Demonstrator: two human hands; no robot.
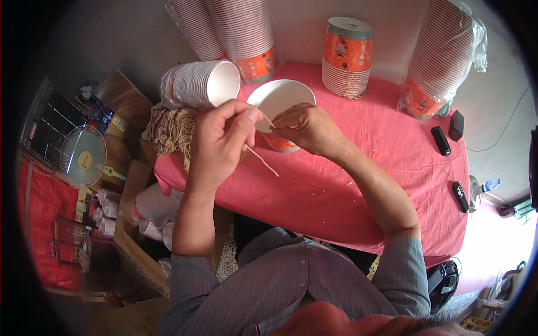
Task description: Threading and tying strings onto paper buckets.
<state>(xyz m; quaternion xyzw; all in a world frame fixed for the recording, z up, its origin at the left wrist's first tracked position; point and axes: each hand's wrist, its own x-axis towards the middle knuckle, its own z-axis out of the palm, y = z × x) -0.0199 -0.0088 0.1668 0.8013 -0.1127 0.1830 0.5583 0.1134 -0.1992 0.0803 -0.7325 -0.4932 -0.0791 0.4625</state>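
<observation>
My left hand (221, 140) is closed, thumb against fingers, on a thin beige cord (263, 159). One loose end of the cord hangs below that hand. A short stretch of it runs across to my right hand (311, 129), whose fingers are pinched together on it. Both hands are raised over the near side of a large paper cup (280, 92), white inside and orange outside, which stands mouth up on the table. My hands partly hide the cup's rim and front wall. A bundle of similar cords (175, 134) lies at the table's left edge.
A pink cloth covers the table (392, 162); small pale beads dot it. Around the back stand a short inverted cup stack (347, 53), tall wrapped stacks (443, 61) and a lying stack (193, 84). Black devices (441, 141) sit at right. A carton (131, 224) with cups stands below left.
</observation>
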